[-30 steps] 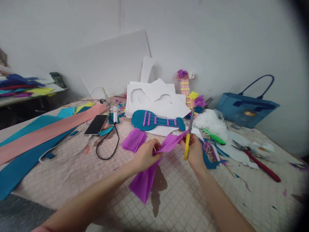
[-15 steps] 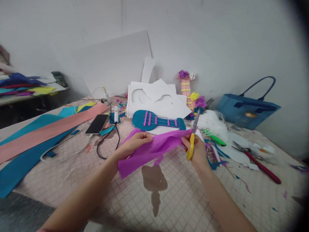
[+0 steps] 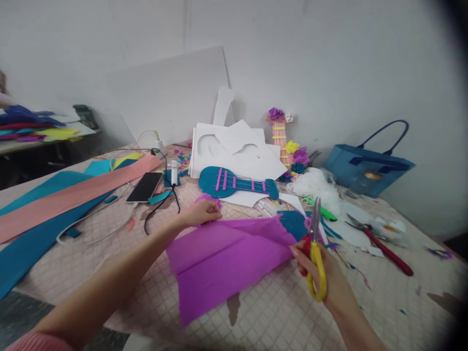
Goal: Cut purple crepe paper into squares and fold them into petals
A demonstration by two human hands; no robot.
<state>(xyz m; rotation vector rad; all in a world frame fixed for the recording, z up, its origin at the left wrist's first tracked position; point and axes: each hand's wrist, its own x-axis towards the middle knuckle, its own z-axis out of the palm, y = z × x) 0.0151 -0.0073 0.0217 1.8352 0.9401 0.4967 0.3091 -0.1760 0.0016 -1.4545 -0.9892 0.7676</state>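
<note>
A sheet of purple crepe paper (image 3: 228,265) is spread between my two hands above the table. My left hand (image 3: 200,211) pinches its upper left edge, with a crumpled bit of purple showing above the fingers. My right hand (image 3: 331,275) is wrapped round a pair of scissors (image 3: 319,273) with yellow and red handles, blades pointing up. The thumb and fingers of that hand also meet the right corner of the sheet. Beyond the paper lies a teal toy guitar (image 3: 212,180) with purple strips across it.
On the left are long paper strips (image 3: 84,192), a phone (image 3: 144,187) and cables. White cut-out boards (image 3: 234,151) lean at the back. To the right are white fluff (image 3: 318,187), red-handled pliers (image 3: 389,251), scraps and a blue bag (image 3: 367,168).
The purple crepe paper has been unfolded wider and lowered toward me. My right hand with the scissors has moved right and nearer; my left hand has shifted slightly left.
</note>
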